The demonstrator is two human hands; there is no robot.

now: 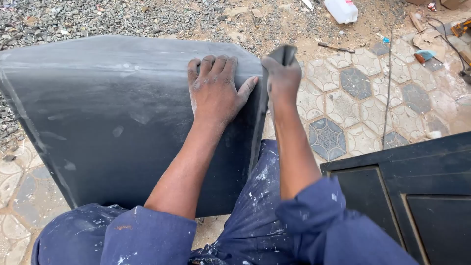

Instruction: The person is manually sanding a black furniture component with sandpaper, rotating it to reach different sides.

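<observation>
Grey panel (98, 122): large dusty curved sheet, propped across the lap, filling the left and middle of the scene; right edge running up between both hands.
Dark door (417, 196): framed black panel lying flat, near right corner.
Paving (343, 98): patterned stone blocks under everything, turning to gravel (98, 17) at the far left.
Blue coveralls (255, 216): paint-speckled, at the near edge, under the panel.
Left hand (213, 91): pressed flat on the panel near its far right corner, fingers (216, 66) spread and released, grasping nothing.
Right hand (282, 78): just right of the panel's edge, clenched around a folded dark sanding sheet (284, 54) set against that edge.
White jug (341, 10): far right, on bare sand.
</observation>
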